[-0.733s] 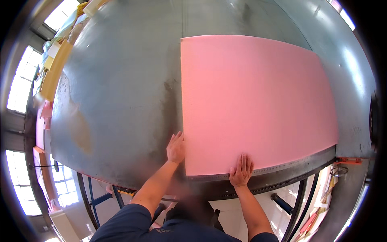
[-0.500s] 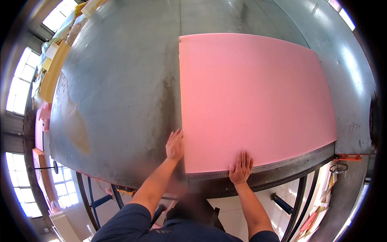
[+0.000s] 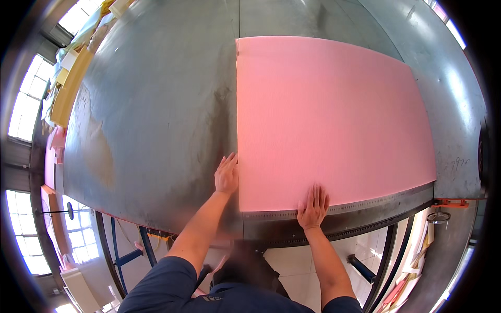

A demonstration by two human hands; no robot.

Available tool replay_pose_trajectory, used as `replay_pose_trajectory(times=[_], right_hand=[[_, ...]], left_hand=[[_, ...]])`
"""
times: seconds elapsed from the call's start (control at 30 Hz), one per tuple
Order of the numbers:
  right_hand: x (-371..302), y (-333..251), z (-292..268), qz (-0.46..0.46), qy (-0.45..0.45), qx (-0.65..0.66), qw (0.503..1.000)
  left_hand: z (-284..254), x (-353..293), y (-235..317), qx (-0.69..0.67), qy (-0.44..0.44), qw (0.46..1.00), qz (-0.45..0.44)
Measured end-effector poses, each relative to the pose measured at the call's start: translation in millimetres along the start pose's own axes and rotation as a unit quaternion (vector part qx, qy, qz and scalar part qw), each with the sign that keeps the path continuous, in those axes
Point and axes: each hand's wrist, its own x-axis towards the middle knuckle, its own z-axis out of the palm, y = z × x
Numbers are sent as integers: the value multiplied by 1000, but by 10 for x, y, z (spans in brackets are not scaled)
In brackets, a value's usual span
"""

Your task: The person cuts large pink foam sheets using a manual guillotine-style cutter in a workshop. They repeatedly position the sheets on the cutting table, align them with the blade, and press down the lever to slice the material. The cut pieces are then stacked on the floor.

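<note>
A large pink foam sheet [image 3: 334, 125] lies flat on the right half of a grey metal table [image 3: 162, 115]. My left hand [image 3: 226, 174] is open beside the sheet's left edge, its fingertips touching that edge near the front corner. The fingers of my right hand [image 3: 314, 207] stretch flat over the sheet's front edge, with the palm above the scale strip. That ruler-like scale [image 3: 360, 209] runs along the front of the table just below the sheet. Neither hand is wrapped round anything.
A raised metal fence or side panel [image 3: 449, 104] borders the table on the right, with a small handwheel [image 3: 438, 217] below it. Yellow and pink foam pieces [image 3: 70, 91] are piled beyond the left edge. Blue table legs [image 3: 364, 269] stand beneath the front.
Sheet, table front and both hands appear slightly higher in the picture, as the view has shifted. Both hands keep about the same places against the sheet.
</note>
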Motion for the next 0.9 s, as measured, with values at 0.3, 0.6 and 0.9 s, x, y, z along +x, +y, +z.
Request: replay_pose_trajectory(times=[0.3, 0.6, 0.9], right_hand=[[99, -1, 29, -3, 5, 13, 1000], [334, -200, 39, 0, 20, 4, 1000], [325, -192, 53, -2, 32, -6, 999]], left_hand=[[101, 49, -156, 19, 13, 1000, 9], [-24, 304, -323, 9, 21, 1000, 6], [7, 327, -315, -12, 42, 999, 1]])
